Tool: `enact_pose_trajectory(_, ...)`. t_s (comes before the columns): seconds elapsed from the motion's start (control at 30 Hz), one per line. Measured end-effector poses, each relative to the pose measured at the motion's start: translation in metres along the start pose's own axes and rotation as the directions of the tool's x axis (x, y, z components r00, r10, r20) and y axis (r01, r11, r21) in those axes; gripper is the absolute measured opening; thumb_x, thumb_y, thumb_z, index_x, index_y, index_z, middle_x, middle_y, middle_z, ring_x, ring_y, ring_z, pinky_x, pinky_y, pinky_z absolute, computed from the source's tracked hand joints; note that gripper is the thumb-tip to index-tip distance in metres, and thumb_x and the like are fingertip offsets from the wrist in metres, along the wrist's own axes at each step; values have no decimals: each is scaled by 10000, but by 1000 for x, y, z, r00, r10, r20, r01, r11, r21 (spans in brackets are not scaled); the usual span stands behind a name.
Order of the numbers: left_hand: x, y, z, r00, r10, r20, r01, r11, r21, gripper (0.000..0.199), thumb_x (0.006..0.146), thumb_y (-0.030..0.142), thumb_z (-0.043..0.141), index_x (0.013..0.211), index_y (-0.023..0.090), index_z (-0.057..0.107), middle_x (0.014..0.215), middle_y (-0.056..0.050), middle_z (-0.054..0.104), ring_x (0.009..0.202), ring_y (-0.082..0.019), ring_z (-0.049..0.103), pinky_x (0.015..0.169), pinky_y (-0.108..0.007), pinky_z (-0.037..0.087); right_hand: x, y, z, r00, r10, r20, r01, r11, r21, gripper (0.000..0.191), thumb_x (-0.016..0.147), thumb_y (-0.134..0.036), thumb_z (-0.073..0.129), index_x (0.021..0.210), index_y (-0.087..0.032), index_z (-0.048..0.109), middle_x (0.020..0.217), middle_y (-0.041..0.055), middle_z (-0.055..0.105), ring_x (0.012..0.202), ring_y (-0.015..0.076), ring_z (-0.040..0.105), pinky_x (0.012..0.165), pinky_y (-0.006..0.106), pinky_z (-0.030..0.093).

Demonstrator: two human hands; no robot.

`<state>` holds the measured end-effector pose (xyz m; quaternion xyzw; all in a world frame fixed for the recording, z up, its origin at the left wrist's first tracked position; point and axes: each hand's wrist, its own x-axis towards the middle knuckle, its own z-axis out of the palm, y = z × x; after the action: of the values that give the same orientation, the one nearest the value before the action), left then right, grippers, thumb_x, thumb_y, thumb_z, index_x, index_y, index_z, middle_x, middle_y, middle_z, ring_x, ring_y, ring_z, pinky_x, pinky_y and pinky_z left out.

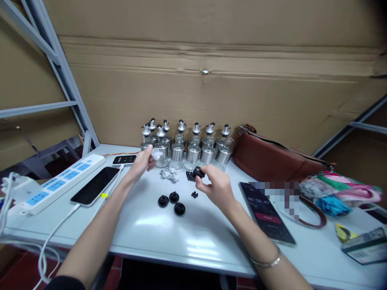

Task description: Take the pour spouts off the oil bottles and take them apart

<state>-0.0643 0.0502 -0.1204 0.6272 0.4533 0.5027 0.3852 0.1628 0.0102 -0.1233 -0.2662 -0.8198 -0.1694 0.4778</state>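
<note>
My left hand (143,162) is closed on a small, pale, shiny cap (156,154), partly blurred, in front of the bottles. My right hand (215,184) pinches a black stopper (198,172) just above the table. Similar black stoppers (173,196) stand in a group on the table, below and between the hands. Several silvery caps (169,174) lie clustered between my hands. Small black pieces (190,176) lie beside the held stopper, and smaller black bits (194,195) are nearer to me.
Glass bottles with steel sleeves (193,154) stand in rows at the back, some with pourers, several open-necked. To the left are a power strip (63,183) and a phone (95,186) with cables. A timer phone (267,213) and a brown bag (269,157) lie right.
</note>
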Motion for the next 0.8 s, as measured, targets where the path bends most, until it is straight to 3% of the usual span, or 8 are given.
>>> enact_pose_trajectory(0.07, 2, -11, -1, 992, 63, 107, -79, 986, 148, 488, 863, 605, 309, 600, 196, 336, 531, 41, 344, 489, -95, 377, 475, -222, 342, -2, 3, 2, 993, 96, 73, -100, 994, 41, 53, 840, -172, 491, 866, -168, 537, 715, 38, 586, 667, 152, 543, 609, 252, 432)
enact_pose_trajectory(0.13, 2, -22, -1, 977, 107, 185, -161, 938, 308, 426, 895, 540, 300, 673, 188, 392, 631, 19, 420, 597, -116, 428, 580, -242, 386, -4, 6, 4, 957, 160, 242, -182, 981, 70, 98, 831, -161, 503, 916, -166, 551, 806, 60, 612, 751, 173, 567, 669, 280, 454)
enact_pose_trajectory(0.23, 1, -38, -2, 976, 129, 175, -198, 863, 465, 320, 925, 438, 294, 799, 188, 448, 775, -3, 494, 734, -144, 480, 708, -271, 405, -8, 8, 7, 858, 201, 473, -268, 960, 78, 198, 829, -106, 491, 998, -170, 573, 921, 80, 628, 865, 195, 573, 758, 320, 452)
enact_pose_trajectory(0.4, 2, -55, -8, 986, 90, 138, -158, 750, 642, 253, 924, 359, 340, 878, 185, 518, 918, -44, 557, 866, -186, 534, 803, -314, 410, -13, 3, 6, 710, 174, 683, -317, 944, 89, 306, 735, -1, 518, 943, -187, 643, 909, 56, 625, 865, 187, 538, 778, 316, 394)
enact_pose_trajectory(0.57, -1, -50, -9, 990, 60, 130, -138, 644, 752, 245, 923, 333, 363, 883, 184, 553, 923, -53, 596, 853, -192, 566, 768, -300, 417, -12, -8, 4, 592, 161, 789, -311, 950, 40, 305, 672, 20, 503, 817, -195, 662, 827, 35, 623, 845, 180, 502, 741, 308, 326)
enact_pose_trajectory(0.7, -4, -39, -8, 992, 23, 126, -120, 508, 853, 210, 886, 329, 445, 837, 179, 584, 891, -55, 627, 841, -211, 581, 744, -305, 400, -12, -11, 4, 578, 133, 805, -311, 948, 67, 248, 727, -44, 537, 865, -200, 673, 867, 41, 632, 864, 180, 506, 756, 308, 329)
enact_pose_trajectory(0.8, -6, -34, -7, 989, -20, 144, -118, 470, 875, 177, 858, 311, 486, 822, 175, 594, 877, -52, 645, 841, -213, 588, 737, -301, 391, -13, -12, 6, 567, 135, 813, -339, 937, 81, 219, 747, -117, 587, 934, -180, 683, 876, 61, 645, 879, 194, 532, 778, 309, 358)
